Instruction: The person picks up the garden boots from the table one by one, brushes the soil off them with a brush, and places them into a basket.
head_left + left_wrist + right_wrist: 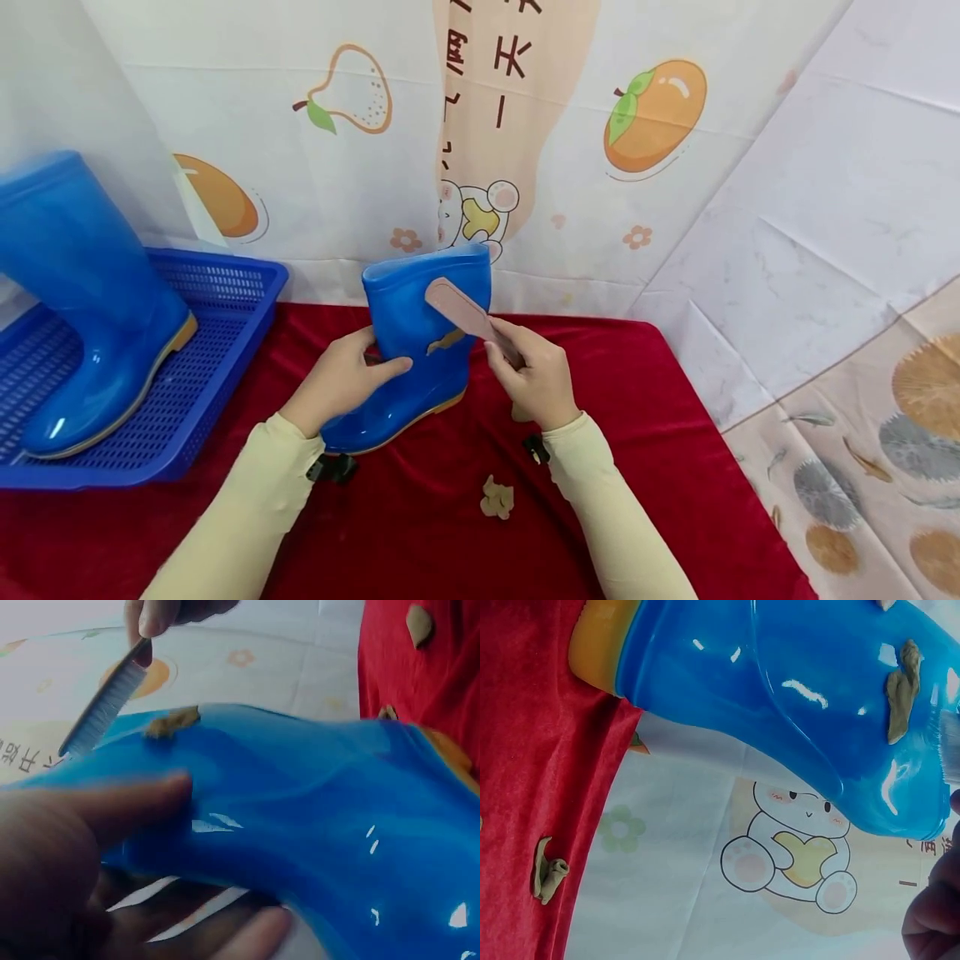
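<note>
A blue rain boot point(405, 304) with a yellow-brown sole stands in the middle of the red cloth. My left hand point(339, 381) holds its shaft, thumb across the near side and fingers behind. A clump of brown mud-like stuff point(446, 341) sticks to the shaft; the right wrist view shows this brown clump point(903, 694) up close. My right hand point(542, 377) grips the handle of a pinkish brush point(459, 307). In the left wrist view the pale bristles of the brush point(105, 709) point at the boot near its top; whether they touch cannot be told.
At the left, another blue boot point(93, 283) stands in a blue perforated basket point(232, 279). A loose brown clump point(497, 497) lies on the red cloth point(622, 500), and a second brown clump point(520, 412) sits partly behind my right hand. A printed white sheet point(570, 217) hangs behind.
</note>
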Motion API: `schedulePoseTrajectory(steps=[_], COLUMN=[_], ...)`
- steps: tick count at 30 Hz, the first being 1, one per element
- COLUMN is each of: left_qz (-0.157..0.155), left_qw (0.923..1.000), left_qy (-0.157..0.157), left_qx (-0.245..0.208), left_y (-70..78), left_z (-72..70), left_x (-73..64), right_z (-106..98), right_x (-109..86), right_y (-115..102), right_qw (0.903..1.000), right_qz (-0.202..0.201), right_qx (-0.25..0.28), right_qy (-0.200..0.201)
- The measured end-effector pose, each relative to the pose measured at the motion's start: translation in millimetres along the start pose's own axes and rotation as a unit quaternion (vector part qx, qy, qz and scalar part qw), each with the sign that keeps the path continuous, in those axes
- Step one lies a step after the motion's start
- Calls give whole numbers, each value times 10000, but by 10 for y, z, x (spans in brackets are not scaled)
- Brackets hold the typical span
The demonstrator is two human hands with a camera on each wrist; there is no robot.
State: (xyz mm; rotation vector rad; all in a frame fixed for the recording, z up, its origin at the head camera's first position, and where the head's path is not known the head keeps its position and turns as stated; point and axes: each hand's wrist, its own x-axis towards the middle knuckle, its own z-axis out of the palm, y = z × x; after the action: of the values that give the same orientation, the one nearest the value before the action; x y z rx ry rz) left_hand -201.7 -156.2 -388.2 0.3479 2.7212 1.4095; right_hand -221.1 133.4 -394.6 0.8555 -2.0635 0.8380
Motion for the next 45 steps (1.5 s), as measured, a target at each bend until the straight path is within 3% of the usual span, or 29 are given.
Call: schedulePoseTrajectory(steps=[5, 11, 14, 22, 26, 33, 40, 45], left_qz=[129, 353, 305, -138, -108, 97, 129, -2], left_qw=[9988, 9948, 9927, 9961, 9960, 9979, 9947, 9900], left_qy=[469, 649, 726, 493, 520, 362, 582, 1007], left_qx=[-103, -703, -911, -713, -712, -538, -836, -988], left_y=[-8, 15, 30, -22, -69, -92, -110, -144], left_z=[61, 35, 3, 23, 27, 4, -16, 19], left_x=[23, 44, 42, 95, 107, 107, 120, 133], right_z=[-12, -31, -34, -9, 4, 33, 52, 68], right_x=[-10, -1, 16, 16, 3, -21, -25, -30], right_y=[8, -12, -20, -29, -32, -43, -47, -54], right_qw=[9998, 9986, 9981, 9993, 9999, 9970, 9955, 9974], right_qz=[-90, -225, -239, -131, 10, 351, 486, 424], right_qx=[47, 250, 347, 166, 53, -262, -356, -301], right_qy=[195, 402, 442, 313, 105, -641, -730, -502])
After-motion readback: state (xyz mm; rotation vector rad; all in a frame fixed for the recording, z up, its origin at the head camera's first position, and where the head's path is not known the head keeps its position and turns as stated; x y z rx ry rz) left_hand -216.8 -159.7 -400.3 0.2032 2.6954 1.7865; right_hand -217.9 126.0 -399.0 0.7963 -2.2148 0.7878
